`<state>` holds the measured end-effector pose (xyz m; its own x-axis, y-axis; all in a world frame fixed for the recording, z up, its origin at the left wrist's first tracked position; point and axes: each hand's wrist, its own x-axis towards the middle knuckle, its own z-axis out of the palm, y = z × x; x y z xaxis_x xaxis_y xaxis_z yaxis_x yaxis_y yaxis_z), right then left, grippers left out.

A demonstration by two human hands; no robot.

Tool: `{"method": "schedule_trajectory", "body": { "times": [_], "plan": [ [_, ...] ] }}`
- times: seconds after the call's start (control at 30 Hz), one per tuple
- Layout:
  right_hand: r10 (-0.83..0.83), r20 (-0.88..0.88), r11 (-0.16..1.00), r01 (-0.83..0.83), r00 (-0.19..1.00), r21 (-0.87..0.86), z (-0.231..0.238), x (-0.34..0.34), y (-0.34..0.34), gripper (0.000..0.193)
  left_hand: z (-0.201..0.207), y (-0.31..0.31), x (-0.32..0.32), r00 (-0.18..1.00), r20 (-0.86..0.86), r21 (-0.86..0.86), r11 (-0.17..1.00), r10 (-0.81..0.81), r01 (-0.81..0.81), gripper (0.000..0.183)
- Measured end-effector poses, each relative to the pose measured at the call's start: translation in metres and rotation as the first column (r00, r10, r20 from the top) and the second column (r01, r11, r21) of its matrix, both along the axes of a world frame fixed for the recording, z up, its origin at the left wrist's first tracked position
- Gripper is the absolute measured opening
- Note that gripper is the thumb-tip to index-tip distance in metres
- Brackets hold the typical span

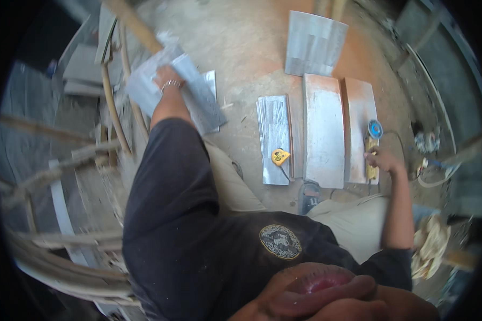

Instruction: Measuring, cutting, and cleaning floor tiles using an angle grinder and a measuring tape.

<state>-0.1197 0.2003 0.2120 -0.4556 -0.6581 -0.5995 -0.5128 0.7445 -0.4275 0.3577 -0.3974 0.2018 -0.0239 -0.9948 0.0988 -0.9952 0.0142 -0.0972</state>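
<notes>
Dark shirt (219,241) lay foremost; grey sheets (198,101) slanted rightward toward me beneath my left hand (167,78), the nearer grip, closure I could not tell; my right hand (383,159) held the yellow grinder (372,172), well apart rightward

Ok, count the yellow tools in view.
2: the tape measure on the narrow grey strips, and the grinder under the right hand. Others may be hidden.
</notes>
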Motion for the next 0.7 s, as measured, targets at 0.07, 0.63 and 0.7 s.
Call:
{"method": "schedule_trajectory", "body": {
  "times": [0.07,0.63,0.7],
  "plan": [
    [0.031,-0.053,0.998,-0.028,0.998,0.048,-0.004,-0.004,0.002,0.057,0.007,-0.002,-0.008,0.999,0.009,0.045,0.998,-0.031,0.031,0.1],
    [0.334,-0.205,0.937,-0.301,0.92,0.178,-0.021,0.013,-0.053,0.057,0.04,0.039,-0.028,0.794,-0.015,0.211,0.774,-0.608,0.597,0.047],
    [0.422,-0.259,0.904,-0.382,0.869,0.192,-0.014,0.022,-0.07,0.06,0.055,0.07,-0.049,0.722,0.048,0.149,0.719,-0.691,0.678,0.045]
  ]
}}
